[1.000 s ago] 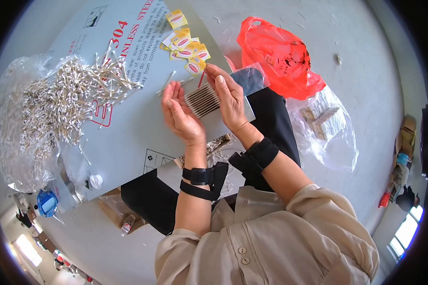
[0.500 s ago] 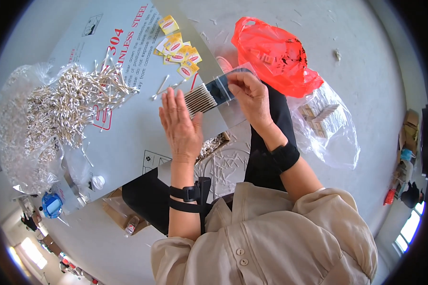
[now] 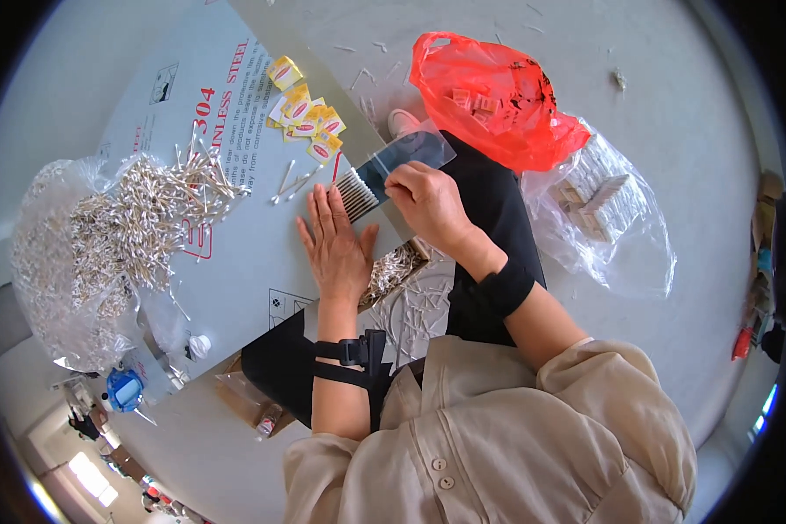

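Observation:
My left hand [image 3: 334, 249] lies open and flat on the table's near edge, its fingertips at a neat row of cotton swabs [image 3: 355, 197] lying side by side. At the row's far-right end is a clear plastic bag [image 3: 430, 145], dark where it shows against what lies behind. My right hand [image 3: 430, 205] is closed, thumb and fingers pinching the bag's edge; the fingertips are partly hidden. Two or three loose swabs [image 3: 293, 183] lie beyond the left fingers. Farther up sits a small pile of yellow-and-white packets [image 3: 307, 120].
A big clear bag spills a heap of cotton swabs [image 3: 135, 218] over the table [image 3: 227, 288] at left. Below the near edge stands a box of swabs [image 3: 395, 271]. On the right are a red plastic bag [image 3: 498, 105] and a clear bag of small white packs [image 3: 598, 205]. Swabs litter the floor.
My right hand has moved down and left along the plastic bag, its fingers now closed lower on it. My left hand has stayed flat beside the swab row. The whole view has shifted slightly.

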Action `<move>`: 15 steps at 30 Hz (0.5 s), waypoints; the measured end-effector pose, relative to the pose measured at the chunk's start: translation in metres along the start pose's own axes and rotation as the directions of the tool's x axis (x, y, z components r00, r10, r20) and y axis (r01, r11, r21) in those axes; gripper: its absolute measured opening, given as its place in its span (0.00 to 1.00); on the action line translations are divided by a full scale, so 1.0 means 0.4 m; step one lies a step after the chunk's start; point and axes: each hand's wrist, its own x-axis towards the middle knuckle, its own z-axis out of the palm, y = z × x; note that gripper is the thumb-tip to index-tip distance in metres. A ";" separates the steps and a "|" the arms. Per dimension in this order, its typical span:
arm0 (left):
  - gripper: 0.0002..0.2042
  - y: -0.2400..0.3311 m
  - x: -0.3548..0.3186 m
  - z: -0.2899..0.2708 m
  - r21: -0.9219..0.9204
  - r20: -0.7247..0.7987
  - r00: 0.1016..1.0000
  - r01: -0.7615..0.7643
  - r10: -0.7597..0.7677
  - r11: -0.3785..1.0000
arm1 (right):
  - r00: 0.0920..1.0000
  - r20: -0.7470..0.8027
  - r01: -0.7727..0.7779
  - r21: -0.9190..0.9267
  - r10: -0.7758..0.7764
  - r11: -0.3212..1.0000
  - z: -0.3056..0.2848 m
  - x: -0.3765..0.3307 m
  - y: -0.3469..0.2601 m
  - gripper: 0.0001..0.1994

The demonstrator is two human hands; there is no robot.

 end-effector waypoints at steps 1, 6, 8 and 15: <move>0.38 0.000 0.000 0.001 -0.006 -0.003 1.000 0.008 -0.008 1.000 | 1.000 0.004 0.019 -0.018 -0.019 1.000 0.002 0.013 -0.001 0.03; 0.37 -0.004 -0.002 0.006 -0.013 -0.022 1.000 0.011 -0.011 1.000 | 0.979 -0.025 0.196 -0.131 -0.201 0.972 0.026 0.071 0.010 0.03; 0.28 -0.023 -0.005 0.010 -0.289 -0.406 0.909 -0.025 -0.099 0.957 | 0.987 0.031 0.164 -0.142 -0.161 0.976 0.030 0.081 0.002 0.03; 0.05 -0.053 0.002 0.002 -0.469 -0.265 0.841 0.315 -0.472 0.825 | 0.977 0.199 -0.038 -0.177 0.073 0.983 0.045 0.092 -0.011 0.04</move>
